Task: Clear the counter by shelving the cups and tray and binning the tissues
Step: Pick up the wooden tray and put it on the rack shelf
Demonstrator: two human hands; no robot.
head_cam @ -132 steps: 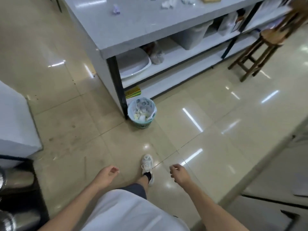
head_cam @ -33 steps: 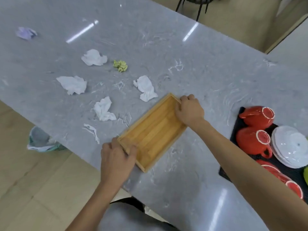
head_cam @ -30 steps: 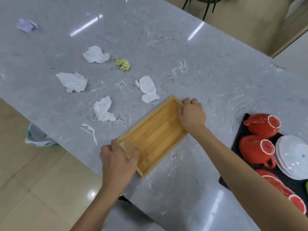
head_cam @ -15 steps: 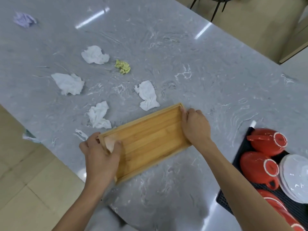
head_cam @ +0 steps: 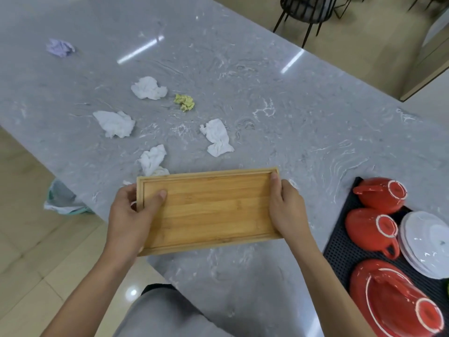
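Observation:
A wooden tray (head_cam: 213, 210) is held level over the near edge of the grey counter (head_cam: 303, 132). My left hand (head_cam: 131, 215) grips its left end, thumb on top, and my right hand (head_cam: 286, 210) grips its right end. Several crumpled white tissues lie beyond it, among them one tissue (head_cam: 218, 138), another tissue (head_cam: 115, 124) and a third tissue (head_cam: 148, 88), plus a yellow wad (head_cam: 184, 102) and a purple wad (head_cam: 60, 47). Upside-down red cups (head_cam: 379, 198) sit on a black mat (head_cam: 340, 251) at the right.
A stack of white plates (head_cam: 427, 242) rests on the mat beside the cups. A lined waste bin (head_cam: 62, 199) stands on the tiled floor below the counter's left edge. Black chair legs (head_cam: 306, 18) stand past the far side.
The tray has been turned from a diagonal to square with me and drawn back over the counter's near edge. Both hands kept their hold. Earlier I stood on the floor by the bin.

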